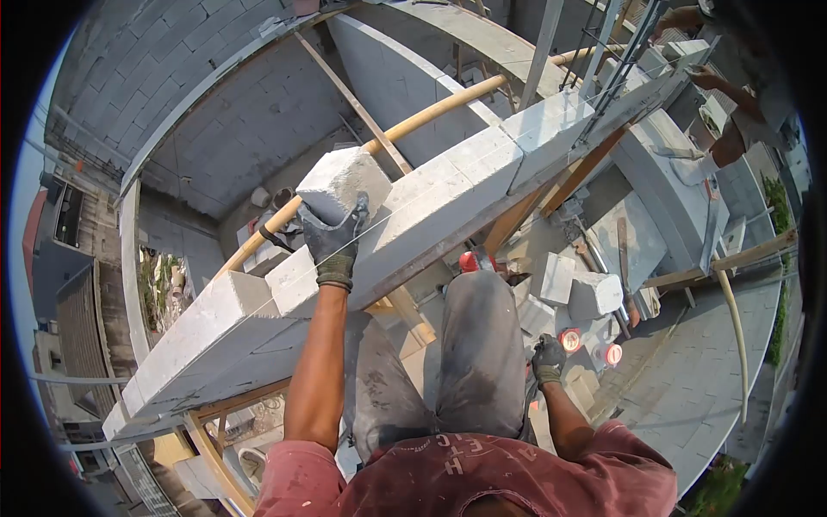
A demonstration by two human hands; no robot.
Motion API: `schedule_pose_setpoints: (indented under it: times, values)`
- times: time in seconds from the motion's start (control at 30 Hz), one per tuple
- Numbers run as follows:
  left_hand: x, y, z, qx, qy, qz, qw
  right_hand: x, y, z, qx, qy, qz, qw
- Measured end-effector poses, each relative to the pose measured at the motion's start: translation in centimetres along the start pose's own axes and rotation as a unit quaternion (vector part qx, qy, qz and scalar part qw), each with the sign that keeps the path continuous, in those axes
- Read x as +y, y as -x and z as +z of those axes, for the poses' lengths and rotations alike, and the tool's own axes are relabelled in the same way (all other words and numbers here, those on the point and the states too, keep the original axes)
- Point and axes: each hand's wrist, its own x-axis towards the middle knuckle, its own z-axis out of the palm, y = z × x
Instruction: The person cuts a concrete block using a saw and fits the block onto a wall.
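My left hand (332,239), in a dark work glove with a greenish cuff, grips the near side of a pale aerated concrete block (338,179). The block is tilted over a gap in the top course of the block wall (431,194); whether it touches the wall I cannot tell. A thin string line (392,211) runs along the wall's near edge. My right hand (548,357), also gloved, is low beside my right knee with its fingers curled closed. What it holds, if anything, is hidden. Near it are two red-and-white round objects (570,339).
A bamboo pole (448,105) and a timber plank (353,102) cross behind the wall. Loose blocks (594,295) lie below on my right. Steel bars (622,52) rise at the wall's far end, where another person's arm (732,90) reaches in. Wooden supports (517,215) stand beneath the wall.
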Motion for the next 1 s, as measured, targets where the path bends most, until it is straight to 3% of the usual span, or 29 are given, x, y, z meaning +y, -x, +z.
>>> schedule_pose_setpoints:
  times: [0.03, 0.07, 0.1, 0.17, 0.2, 0.27, 0.33, 0.4, 0.47, 0.57, 0.63, 0.67, 0.73, 0.8, 0.83, 0.87, 0.93, 1.0]
  values:
    - [0.6, 0.7, -1.4, 0.022, -0.038, -0.021, 0.999, 0.1, 0.5, 0.5, -0.011, -0.001, -0.022, 1.0]
    - [1.4, 1.5, -2.7, 0.024, 0.014, -0.026, 0.999, 0.4, 0.7, 0.9, -0.046, 0.028, -0.031, 0.998]
    - [2.4, 1.9, -4.0, -0.018, 0.084, -0.112, 0.99, 0.5, 0.9, 1.1, -0.08, 0.056, -0.041, 0.994]
    - [1.9, 2.8, -5.5, -0.074, 0.249, -0.238, 0.936, 0.3, 0.8, 1.3, -0.127, 0.084, -0.07, 0.986]
    - [3.1, 3.7, -6.5, -0.089, 0.263, -0.381, 0.882, -0.1, 0.4, 1.3, -0.145, 0.091, -0.085, 0.982]
    - [2.8, 5.6, -7.6, -0.128, 0.321, -0.445, 0.827, 0.2, 0.2, 1.2, -0.162, 0.09, -0.109, 0.977]
    - [3.3, 7.6, -9.1, -0.188, 0.465, -0.497, 0.708, 1.0, -0.3, 0.8, -0.178, 0.077, -0.128, 0.973]
    - [2.1, 11.0, -10.3, -0.25, 0.691, -0.498, 0.461, 1.4, -1.5, 0.2, -0.194, 0.056, -0.14, 0.969]
    - [2.0, 14.4, -12.0, -0.217, 0.697, -0.551, 0.405, 1.2, -3.4, -0.6, -0.193, 0.035, -0.141, 0.97]
    - [0.9, 20.5, -15.9, -0.216, 0.722, -0.513, 0.411, 1.5, -7.2, -2.4, -0.143, -0.03, -0.13, 0.981]
    - [0.7, 24.0, -20.7, -0.161, 0.71, -0.541, 0.422, 0.8, -10.7, -4.6, -0.085, -0.053, -0.145, 0.984]
    - [0.7, 25.9, -22.3, -0.086, 0.687, -0.538, 0.481, -1.1, -12.4, -6.4, -0.056, -0.037, -0.152, 0.986]
    - [-0.4, 29.7, -26.6, 0.038, 0.635, -0.525, 0.566, -10.1, -14.2, -12.4, 0.015, 0.033, -0.188, 0.981]
    - [-2.6, 34.1, -30.8, 0.167, 0.571, -0.501, 0.629, -20.1, -15.0, -16.8, 0.112, -0.024, -0.255, 0.96]
    - [-4.2, 36.7, -32.4, 0.211, 0.546, -0.472, 0.659, -23.4, -16.4, -17.5, 0.139, -0.101, -0.362, 0.916]
    - [-8.3, 41.0, -33.9, 0.156, 0.541, -0.35, 0.749, -26.9, -17.8, -17.5, 0.164, -0.182, -0.46, 0.853]
    - [-11.0, 43.3, -34.9, 0.297, 0.413, -0.396, 0.764, -35.8, -16.4, -19.7, 0.092, -0.255, -0.502, 0.821]
    - [-14.5, 46.1, -35.4, 0.323, 0.44, -0.375, 0.749, -43.6, -13.5, -20.5, 0.086, -0.231, -0.562, 0.789]
